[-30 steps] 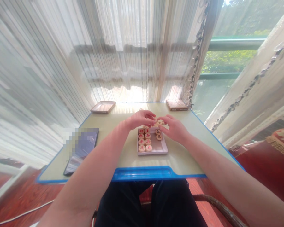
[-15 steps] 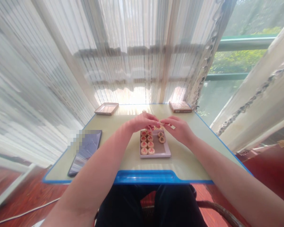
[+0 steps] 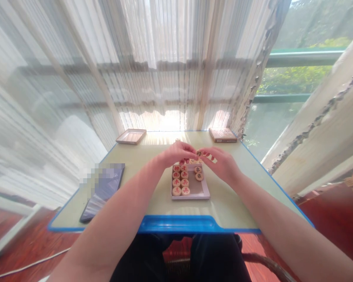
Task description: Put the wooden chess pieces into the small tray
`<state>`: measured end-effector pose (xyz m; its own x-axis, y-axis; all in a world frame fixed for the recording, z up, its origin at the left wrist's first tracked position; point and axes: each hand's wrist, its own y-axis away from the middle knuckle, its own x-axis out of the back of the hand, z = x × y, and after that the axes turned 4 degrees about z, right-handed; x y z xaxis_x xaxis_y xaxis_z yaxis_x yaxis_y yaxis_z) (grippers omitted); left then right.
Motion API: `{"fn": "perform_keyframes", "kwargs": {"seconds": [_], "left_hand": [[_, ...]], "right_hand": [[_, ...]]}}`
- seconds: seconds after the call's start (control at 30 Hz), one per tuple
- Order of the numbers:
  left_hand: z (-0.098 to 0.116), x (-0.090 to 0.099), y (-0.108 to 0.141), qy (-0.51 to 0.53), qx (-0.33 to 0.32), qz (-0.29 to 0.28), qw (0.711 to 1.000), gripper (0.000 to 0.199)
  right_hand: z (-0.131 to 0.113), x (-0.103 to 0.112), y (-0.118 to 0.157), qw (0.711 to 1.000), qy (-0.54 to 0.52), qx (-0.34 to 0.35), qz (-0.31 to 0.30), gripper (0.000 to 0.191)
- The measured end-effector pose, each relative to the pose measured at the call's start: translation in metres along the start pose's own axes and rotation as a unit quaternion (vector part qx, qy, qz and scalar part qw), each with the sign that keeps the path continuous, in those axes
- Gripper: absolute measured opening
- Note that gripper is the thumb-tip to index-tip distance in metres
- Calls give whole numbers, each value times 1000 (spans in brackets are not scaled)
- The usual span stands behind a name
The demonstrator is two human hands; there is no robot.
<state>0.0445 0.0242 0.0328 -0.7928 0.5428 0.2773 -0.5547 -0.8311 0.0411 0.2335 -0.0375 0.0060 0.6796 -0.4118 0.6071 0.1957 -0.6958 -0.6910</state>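
Over the far side of an open box tray [image 3: 206,192], a round wooden Chinese chess piece [image 3: 199,153] with a black character is held between my hands. My left hand [image 3: 181,152] pinches its left edge, and my right hand [image 3: 216,157] has its fingertips on the right edge. Red-lettered Chinese chess pieces [image 3: 184,183] lie in two columns along the tray's left side. Two black-lettered pieces [image 3: 199,176] sit near its right wall. More pieces by the far end are partly hidden under my fingers.
A dark tablet [image 3: 106,192] lies on the table's left. A shallow lid-like tray [image 3: 131,136] stands at the back left, a flat brown box [image 3: 222,135] at the back right. One small piece [image 3: 177,140] rests beyond my left hand. A blue trough [image 3: 179,224] lines the front edge.
The piece between my hands has been turned so its black character faces me; before, it showed edge-on. Both hands stay over the tray's far end. The view has shifted slightly.
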Motion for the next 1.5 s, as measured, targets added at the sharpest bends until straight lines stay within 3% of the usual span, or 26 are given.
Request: {"fn": "perform_keyframes", "kwargs": {"seconds": [0.23,0.37,0.47,0.57,0.7,1.2,1.5], "left_hand": [[3,-3,0,-13,-23,5,1000,31],[-3,0,-5,-50,-103,139,984,39],[-13,7,-9,-89,-132,228,960,36],[-21,14,-13,-124,-132,228,957,35],[-25,18,-16,-187,-123,215,950,23],[-17,24,-11,-231,-138,221,937,23],[-18,24,-10,-223,-129,227,939,23]], "right_hand": [[2,2,-2,997,70,15,21,22],[6,1,-2,995,95,10,23,20],[6,-2,2,996,77,17,-48,20],[5,-6,6,992,66,19,-111,18],[6,-10,7,988,66,-16,-136,19],[4,-6,6,986,87,2,-141,22],[7,-8,5,988,66,28,-138,13]]}}
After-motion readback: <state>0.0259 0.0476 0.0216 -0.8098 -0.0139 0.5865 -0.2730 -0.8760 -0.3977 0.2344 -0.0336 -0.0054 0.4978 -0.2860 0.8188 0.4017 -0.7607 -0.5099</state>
